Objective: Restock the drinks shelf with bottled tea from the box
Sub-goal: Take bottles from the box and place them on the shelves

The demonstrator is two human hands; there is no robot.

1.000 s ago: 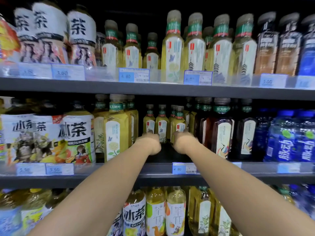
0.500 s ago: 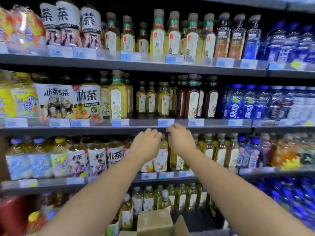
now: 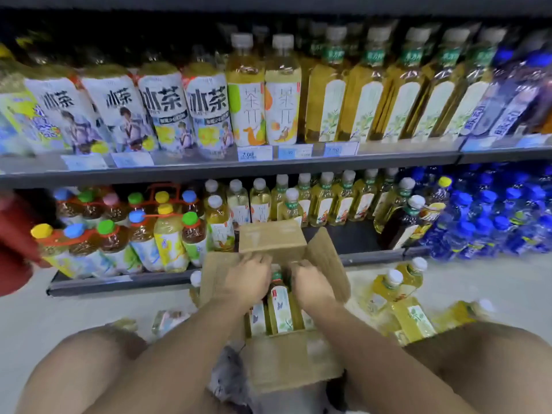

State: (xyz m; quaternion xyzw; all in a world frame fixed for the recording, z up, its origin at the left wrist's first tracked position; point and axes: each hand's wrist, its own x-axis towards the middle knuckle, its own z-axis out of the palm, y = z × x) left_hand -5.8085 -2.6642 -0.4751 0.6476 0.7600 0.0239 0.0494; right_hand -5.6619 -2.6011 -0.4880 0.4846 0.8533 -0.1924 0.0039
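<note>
An open cardboard box [image 3: 291,361] stands on the floor between my knees, in front of the bottom drinks shelf [image 3: 346,239]. Yellow tea bottles with green caps stand upright inside it; one tea bottle [image 3: 280,306] shows between my hands. My left hand [image 3: 248,279] is inside the box, fingers curled down over the top of a bottle on the left. Beside it, my right hand [image 3: 310,283] is curled the same way over a bottle on the right. The fingertips are hidden inside the box.
Several loose tea bottles [image 3: 401,297] lie on the floor right of the box. The shelf above [image 3: 268,168] is packed with tea bottles. Multipacks with coloured caps [image 3: 134,234] fill the bottom left, blue water bottles [image 3: 493,222] the right. A red object [image 3: 15,243] is at far left.
Both hands came off the middle shelf and dropped into the box on the floor. My view swung down from the upper shelves to the bottom shelves.
</note>
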